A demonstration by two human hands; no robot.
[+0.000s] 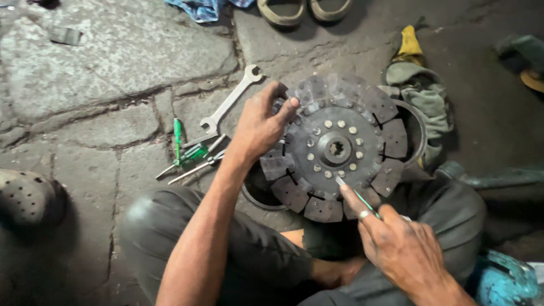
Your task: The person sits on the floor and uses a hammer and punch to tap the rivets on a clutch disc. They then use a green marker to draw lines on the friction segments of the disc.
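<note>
Two hands on clutch disc (334, 146), left hand (258, 126) gripping rim, right hand (405, 249) holding half-hidden tool (357, 196)

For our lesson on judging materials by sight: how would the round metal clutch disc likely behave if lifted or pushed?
The clutch disc is probably stiff and heavy for its size: it looks like riveted metal with thick pads. Lying flat on a ring, it seems unlikely to roll. The left hand steadies its rim, and it may feel greasy, as both hands look grimy.

A round dark-grey metal clutch disc (335, 148) is showing pale rivets ringing its hub. Left of the disc, green-handled screwdrivers (187, 153) are lying beside a silvery steel wrench (229, 102); right of it, a yellow-and-olive rag (416, 79) is bunching.
</note>
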